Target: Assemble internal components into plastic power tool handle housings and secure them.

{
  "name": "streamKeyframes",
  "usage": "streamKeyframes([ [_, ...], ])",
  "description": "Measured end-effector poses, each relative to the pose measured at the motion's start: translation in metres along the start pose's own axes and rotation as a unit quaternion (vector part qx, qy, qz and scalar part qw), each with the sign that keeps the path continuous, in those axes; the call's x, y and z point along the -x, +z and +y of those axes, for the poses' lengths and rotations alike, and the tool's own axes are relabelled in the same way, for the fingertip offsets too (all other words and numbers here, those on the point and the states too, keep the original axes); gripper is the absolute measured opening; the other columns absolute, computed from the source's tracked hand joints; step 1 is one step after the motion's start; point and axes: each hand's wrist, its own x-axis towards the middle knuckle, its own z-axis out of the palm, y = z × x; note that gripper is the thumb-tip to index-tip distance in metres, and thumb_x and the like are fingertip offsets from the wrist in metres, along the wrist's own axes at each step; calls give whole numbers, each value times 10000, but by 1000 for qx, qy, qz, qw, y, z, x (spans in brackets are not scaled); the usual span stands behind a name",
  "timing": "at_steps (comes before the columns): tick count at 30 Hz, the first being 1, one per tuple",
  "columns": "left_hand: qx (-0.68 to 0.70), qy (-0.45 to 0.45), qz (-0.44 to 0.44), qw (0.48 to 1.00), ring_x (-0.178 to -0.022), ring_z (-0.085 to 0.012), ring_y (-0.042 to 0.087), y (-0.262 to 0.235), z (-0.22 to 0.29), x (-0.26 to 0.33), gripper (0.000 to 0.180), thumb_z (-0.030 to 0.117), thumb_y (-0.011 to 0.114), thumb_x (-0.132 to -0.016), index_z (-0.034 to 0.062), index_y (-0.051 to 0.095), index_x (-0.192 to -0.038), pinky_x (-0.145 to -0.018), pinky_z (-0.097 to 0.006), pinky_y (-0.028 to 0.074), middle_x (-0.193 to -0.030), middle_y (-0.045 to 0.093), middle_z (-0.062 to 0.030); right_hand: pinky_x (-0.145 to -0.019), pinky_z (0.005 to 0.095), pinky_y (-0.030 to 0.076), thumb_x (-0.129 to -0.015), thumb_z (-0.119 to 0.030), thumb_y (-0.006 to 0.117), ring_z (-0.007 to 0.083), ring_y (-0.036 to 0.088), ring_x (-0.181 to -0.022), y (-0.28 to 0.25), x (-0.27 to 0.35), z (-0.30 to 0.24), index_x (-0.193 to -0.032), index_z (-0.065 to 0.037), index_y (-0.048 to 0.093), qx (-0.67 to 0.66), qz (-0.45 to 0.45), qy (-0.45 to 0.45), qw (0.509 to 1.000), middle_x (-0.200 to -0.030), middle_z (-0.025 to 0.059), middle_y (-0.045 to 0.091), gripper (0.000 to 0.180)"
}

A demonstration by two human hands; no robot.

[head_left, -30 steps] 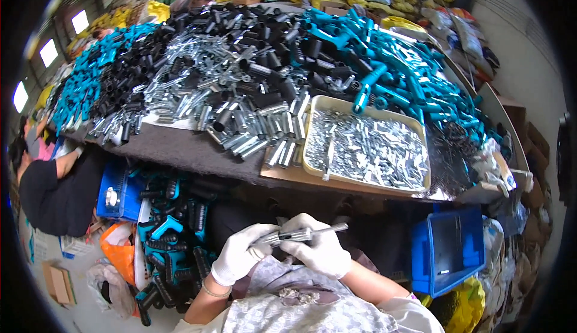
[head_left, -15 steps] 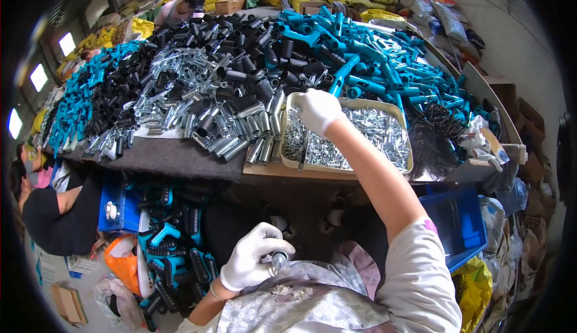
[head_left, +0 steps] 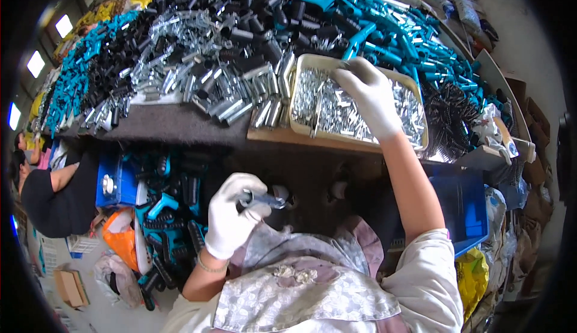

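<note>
My left hand (head_left: pixel 231 222), in a white glove, is closed around a shiny metal tube (head_left: pixel 268 200) in front of my apron. The tube lies nearly level, one end pointing right. My right hand (head_left: pixel 371 99), also gloved, hovers over a cream tray (head_left: pixel 360 139) at the table's front edge. Its fingertips are drawn together, and what they hold, if anything, is too small to make out. Small silvery metal parts (head_left: pixel 336 108) fill the tray, split by a divider (head_left: pixel 317 114).
Left of the tray lie piled metal tubes (head_left: pixel 225 96) and black sleeves (head_left: pixel 240 33). Teal handles (head_left: pixel 384 51) heap behind it, dark springs (head_left: pixel 448 114) to its right. Below are a crate of black-and-teal grips (head_left: pixel 162 225) and a blue bin (head_left: pixel 475 213). A person (head_left: pixel 54 198) sits at left.
My right hand has moved from the tray's far left corner rightward over its middle. My left hand has risen slightly and moved left, turning the tube to the side. The head view has tilted lower.
</note>
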Motion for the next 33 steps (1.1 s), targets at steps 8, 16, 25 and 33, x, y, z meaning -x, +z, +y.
streamKeyframes([
  [8, 129, -101, 65, 984, -790, -115, 636, 34, 0, 4, 438, 166, 687, -930, -18, 544, -1301, -646, -231, 533, -1043, 659, -102, -869, 382, 586, -949, -193, 662, 286, 673, -1049, 17, 214, 33, -1236, -23, 483, -466, 50, 287, 835, -1176, 180, 619, 378],
  [16, 162, -75, 108, 978, -819, -165, 656, 49, -3, 13, 618, 349, 670, -953, -43, 473, -1389, -652, -257, 562, -1116, 622, -147, -943, 411, 547, -980, -168, 613, 293, 647, -1118, 20, 228, 38, -1261, -18, 454, -504, 153, 244, 814, -1275, 216, 585, 355],
  [25, 118, -88, -26, 989, -912, -187, 676, 52, -1, 13, 472, 194, 706, -895, -28, 578, -1291, -746, -288, 561, -1104, 669, -148, -837, 366, 594, -957, -149, 647, 257, 695, -993, 23, 235, 33, -1273, 31, 472, -512, 30, 308, 801, -1087, 155, 646, 404],
  [33, -165, 35, -297, 940, -741, -324, 666, 63, 13, -7, 489, 204, 793, -759, 41, 672, -1204, -677, -352, 538, -866, 663, -144, -811, 301, 574, -882, -57, 675, 170, 678, -941, 3, 233, 16, -1240, 66, 596, -316, -79, 338, 883, -1076, 143, 694, 386],
])
